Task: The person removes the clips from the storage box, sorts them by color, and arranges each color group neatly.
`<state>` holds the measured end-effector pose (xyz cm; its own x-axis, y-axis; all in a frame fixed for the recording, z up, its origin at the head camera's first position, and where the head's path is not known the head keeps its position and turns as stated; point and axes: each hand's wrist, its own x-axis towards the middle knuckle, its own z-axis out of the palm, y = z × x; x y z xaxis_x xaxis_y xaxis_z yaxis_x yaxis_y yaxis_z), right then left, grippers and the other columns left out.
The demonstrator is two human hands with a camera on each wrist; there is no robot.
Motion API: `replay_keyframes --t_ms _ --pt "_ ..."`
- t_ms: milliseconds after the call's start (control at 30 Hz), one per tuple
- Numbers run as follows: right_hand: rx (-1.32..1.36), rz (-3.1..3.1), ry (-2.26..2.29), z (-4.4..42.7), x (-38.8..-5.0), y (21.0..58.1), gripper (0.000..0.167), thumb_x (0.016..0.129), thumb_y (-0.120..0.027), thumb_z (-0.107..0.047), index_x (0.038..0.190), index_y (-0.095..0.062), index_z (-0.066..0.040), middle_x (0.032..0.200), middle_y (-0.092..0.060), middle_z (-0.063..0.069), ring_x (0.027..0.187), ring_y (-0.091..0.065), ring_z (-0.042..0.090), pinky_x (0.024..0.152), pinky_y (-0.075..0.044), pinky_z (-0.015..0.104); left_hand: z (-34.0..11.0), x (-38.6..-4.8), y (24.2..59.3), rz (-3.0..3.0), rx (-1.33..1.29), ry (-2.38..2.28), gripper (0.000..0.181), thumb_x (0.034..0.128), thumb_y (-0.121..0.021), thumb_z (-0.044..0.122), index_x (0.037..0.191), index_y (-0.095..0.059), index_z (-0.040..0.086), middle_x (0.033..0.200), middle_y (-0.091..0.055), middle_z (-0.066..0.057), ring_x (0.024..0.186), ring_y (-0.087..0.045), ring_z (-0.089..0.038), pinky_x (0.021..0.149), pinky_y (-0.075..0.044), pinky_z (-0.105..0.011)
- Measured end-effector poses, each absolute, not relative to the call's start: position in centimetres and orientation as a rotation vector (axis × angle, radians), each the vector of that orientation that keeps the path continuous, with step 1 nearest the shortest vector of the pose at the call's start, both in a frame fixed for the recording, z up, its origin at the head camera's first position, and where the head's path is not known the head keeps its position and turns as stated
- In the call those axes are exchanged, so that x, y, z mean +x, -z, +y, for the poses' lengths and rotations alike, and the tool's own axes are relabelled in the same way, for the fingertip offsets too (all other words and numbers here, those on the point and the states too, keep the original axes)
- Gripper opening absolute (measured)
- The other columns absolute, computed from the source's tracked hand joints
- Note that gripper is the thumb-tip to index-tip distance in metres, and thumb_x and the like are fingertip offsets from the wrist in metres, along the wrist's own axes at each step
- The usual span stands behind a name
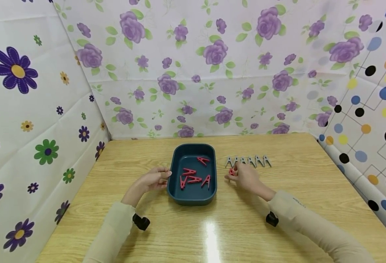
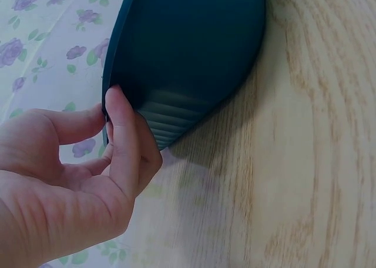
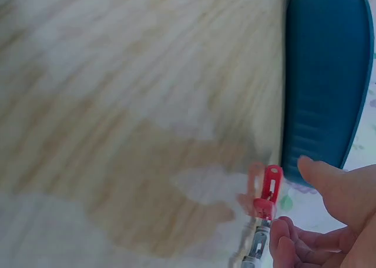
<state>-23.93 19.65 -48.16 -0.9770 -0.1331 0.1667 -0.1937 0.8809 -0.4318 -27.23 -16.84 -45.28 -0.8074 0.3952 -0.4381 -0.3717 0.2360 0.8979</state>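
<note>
Steadying the bin (image 1: 193,202) with the left grip (image 1: 155,179) clamped on its rim (image 2: 119,33), keep the right grip (image 1: 248,178), thumb and fingers apart near the red clip (image 3: 271,186) on the desk (image 1: 239,233), from nudging the grey clips (image 1: 250,159).

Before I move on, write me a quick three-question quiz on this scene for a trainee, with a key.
1. How many red pegs lie in the bin?
2. True or false: both hands grip the bin.
3. In the head view, where is the row of grey pegs? A: left of the bin. B: inside the bin. C: right of the bin.

Key:
1. Five.
2. False: only the left hand grips it, at the rim; the right hand is at another red peg, outside the bin.
3. C.
</note>
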Motion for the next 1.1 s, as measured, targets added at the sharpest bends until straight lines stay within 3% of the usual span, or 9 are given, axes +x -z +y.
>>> replay_keyframes --t_ms 200,367,533,933,1100 --pt "0.291 -2.872 -0.757 19.5 -24.3 47.4 0.026 0.095 -0.062 -0.028 0.091 -0.063 -0.002 0.065 -0.063 0.004 0.048 -0.050 0.011 0.043 -0.037 0.025 -16.8 -27.2 45.3 1.901 0.031 -1.638 0.040 0.1011 -0.051 0.018 0.133 -0.040 -0.003 0.093 -0.061 -0.004 0.071 -0.059 -0.010 0.064 -0.053 -0.021" --pt "0.361 -2.799 -0.720 18.8 -24.5 46.9 0.017 0.095 -0.060 -0.020 0.089 -0.065 -0.005 0.064 -0.064 0.000 0.047 -0.049 0.007 0.042 -0.038 0.024 -16.9 -27.1 45.2 1.901 0.040 -1.641 0.038 0.1010 -0.051 0.018 0.131 -0.042 -0.004 0.093 -0.062 -0.004 0.071 -0.059 -0.010 0.064 -0.054 -0.021" --pt "0.431 -2.727 -0.723 18.0 -24.6 46.6 0.010 0.095 -0.060 -0.015 0.090 -0.066 -0.008 0.066 -0.064 -0.003 0.052 -0.052 0.004 0.049 -0.043 0.023 -16.9 -27.1 45.3 1.899 0.040 -1.641 0.039 0.1008 -0.052 0.018 0.132 -0.041 -0.003 0.092 -0.062 -0.003 0.071 -0.059 -0.010 0.064 -0.054 -0.021" --pt "0.520 -2.636 -0.707 16.5 -25.6 46.4 0.013 0.093 -0.060 -0.010 0.097 -0.070 -0.005 0.082 -0.068 0.006 0.058 -0.055 0.004 0.056 -0.050 0.024 -16.9 -27.1 45.4 1.890 0.048 -1.653 0.031 0.1006 -0.052 0.017 0.124 -0.045 -0.002 0.089 -0.063 -0.003 0.069 -0.060 -0.010 0.065 -0.054 -0.022" --pt "0.540 -2.617 -0.696 16.2 -25.9 46.6 0.014 0.093 -0.057 -0.009 0.100 -0.069 -0.005 0.083 -0.066 0.005 0.060 -0.054 0.006 0.054 -0.047 0.022 -16.9 -27.2 45.5 1.873 0.046 -1.660 0.027 0.1007 -0.051 0.017 0.121 -0.046 -0.001 0.087 -0.063 -0.002 0.068 -0.059 -0.010 0.064 -0.054 -0.022"
